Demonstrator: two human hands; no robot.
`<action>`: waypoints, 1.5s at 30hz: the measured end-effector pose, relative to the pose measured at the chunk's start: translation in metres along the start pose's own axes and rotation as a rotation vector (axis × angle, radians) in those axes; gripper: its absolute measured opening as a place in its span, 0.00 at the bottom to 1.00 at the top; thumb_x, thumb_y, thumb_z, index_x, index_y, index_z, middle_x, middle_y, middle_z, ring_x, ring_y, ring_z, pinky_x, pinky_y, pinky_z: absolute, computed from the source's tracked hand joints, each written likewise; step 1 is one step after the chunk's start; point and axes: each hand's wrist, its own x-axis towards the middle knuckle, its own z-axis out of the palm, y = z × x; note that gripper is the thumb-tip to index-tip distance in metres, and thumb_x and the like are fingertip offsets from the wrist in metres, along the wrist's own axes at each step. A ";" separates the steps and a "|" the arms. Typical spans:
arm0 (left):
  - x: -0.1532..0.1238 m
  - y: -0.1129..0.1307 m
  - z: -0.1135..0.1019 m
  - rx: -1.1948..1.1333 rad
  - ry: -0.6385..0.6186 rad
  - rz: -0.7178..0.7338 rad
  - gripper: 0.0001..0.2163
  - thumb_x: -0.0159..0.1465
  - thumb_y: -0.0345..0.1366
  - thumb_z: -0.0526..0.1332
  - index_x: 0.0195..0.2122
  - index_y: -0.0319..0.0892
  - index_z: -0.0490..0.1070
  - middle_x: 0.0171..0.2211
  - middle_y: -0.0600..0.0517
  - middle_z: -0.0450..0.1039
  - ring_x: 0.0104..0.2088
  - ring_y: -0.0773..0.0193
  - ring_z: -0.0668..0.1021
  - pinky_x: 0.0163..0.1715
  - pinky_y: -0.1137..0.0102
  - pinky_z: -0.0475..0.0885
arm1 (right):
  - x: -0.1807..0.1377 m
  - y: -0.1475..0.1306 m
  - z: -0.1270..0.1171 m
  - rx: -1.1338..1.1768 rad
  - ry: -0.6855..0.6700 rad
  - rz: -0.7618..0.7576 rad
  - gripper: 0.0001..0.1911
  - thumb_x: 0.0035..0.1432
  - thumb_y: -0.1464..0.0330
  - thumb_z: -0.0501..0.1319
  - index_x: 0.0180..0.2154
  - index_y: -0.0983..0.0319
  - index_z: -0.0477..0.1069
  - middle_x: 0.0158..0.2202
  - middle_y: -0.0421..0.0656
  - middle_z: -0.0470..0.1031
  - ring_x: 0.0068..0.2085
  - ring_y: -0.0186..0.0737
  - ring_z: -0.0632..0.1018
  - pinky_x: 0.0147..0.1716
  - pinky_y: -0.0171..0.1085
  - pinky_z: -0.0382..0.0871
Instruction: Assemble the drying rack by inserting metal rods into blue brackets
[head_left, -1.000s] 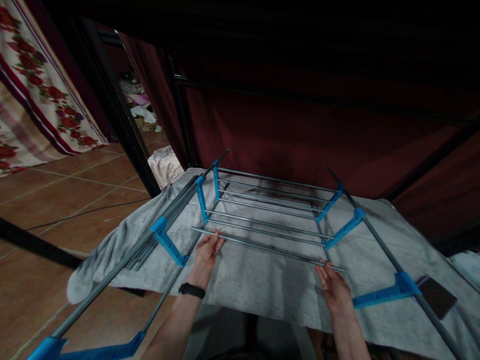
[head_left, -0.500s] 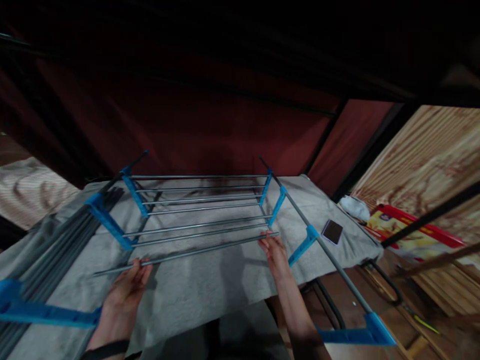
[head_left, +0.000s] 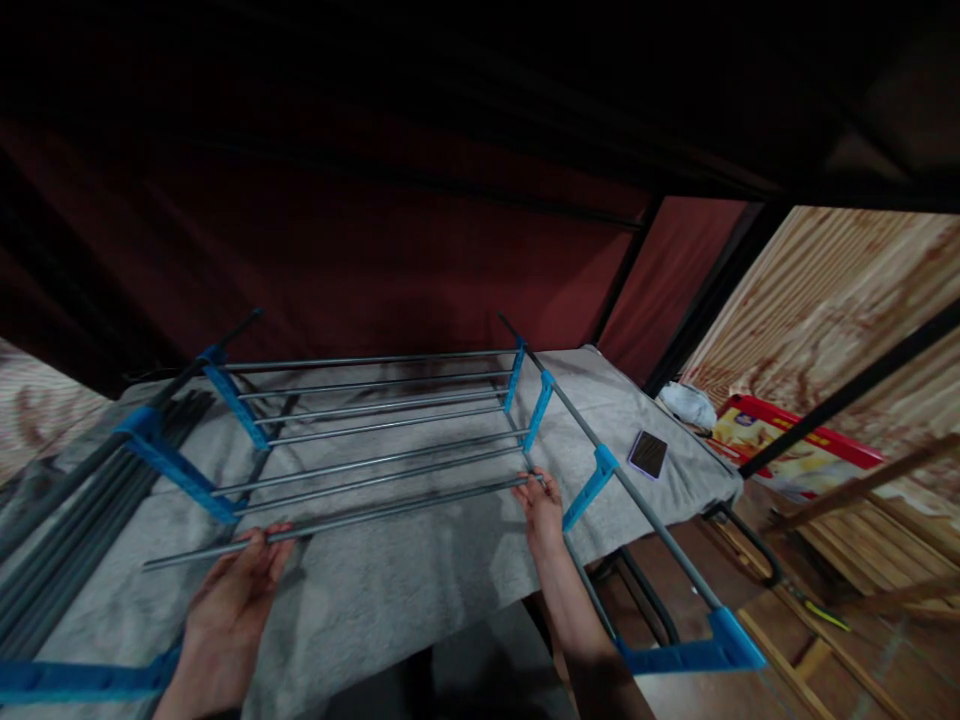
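A thin grey metal tube (head_left: pixel 390 512) runs across in front of me, tilted so its right end is farther off. My left hand (head_left: pixel 244 580) is closed around it near its left end, and my right hand (head_left: pixel 541 500) pinches it near its right end. Beyond it stands a rack frame of blue plastic brackets (head_left: pixel 176 465) on both sides, joined by several grey crossbars (head_left: pixel 375 463). The right end of the held tube is close to a blue bracket (head_left: pixel 589 487) but apart from it. Two more blue brackets lie near me, left and right (head_left: pixel 690 655).
Several loose grey tubes (head_left: pixel 97 530) lie in a bundle at the left on the grey cloth (head_left: pixel 360 620). A phone-like dark rectangle (head_left: pixel 648 455) rests on the cloth at the right. Past the edge are a red and yellow box (head_left: pixel 795 445) and wooden slats (head_left: pixel 881 555).
The view has shifted, so the rack appears farther left. Both hands keep hold of the tube, whose right end now sits nearer my right fingertips.
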 end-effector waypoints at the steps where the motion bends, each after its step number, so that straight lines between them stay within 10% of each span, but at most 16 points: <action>1: -0.003 0.000 0.005 -0.016 -0.003 0.000 0.09 0.59 0.18 0.58 0.28 0.38 0.70 0.28 0.53 0.76 0.32 0.65 0.80 0.33 0.73 0.80 | -0.001 0.006 -0.006 -0.004 0.026 0.020 0.25 0.40 0.60 0.72 0.39 0.57 0.66 0.31 0.36 0.78 0.33 0.38 0.81 0.38 0.39 0.77; 17: -0.057 -0.002 0.054 0.073 -0.286 0.226 0.23 0.49 0.43 0.74 0.41 0.41 0.70 0.34 0.49 0.77 0.38 0.60 0.79 0.37 0.70 0.74 | -0.010 0.041 -0.092 -0.127 0.052 0.204 0.20 0.34 0.64 0.72 0.33 0.58 0.70 0.29 0.37 0.77 0.31 0.41 0.81 0.34 0.37 0.80; 45: -0.098 -0.015 0.090 0.235 -0.486 0.358 0.15 0.57 0.38 0.68 0.44 0.41 0.72 0.32 0.48 0.77 0.37 0.60 0.79 0.43 0.69 0.70 | -0.097 0.083 -0.007 -0.476 -0.459 0.542 0.32 0.35 0.46 0.73 0.37 0.61 0.73 0.30 0.45 0.79 0.30 0.41 0.78 0.30 0.39 0.72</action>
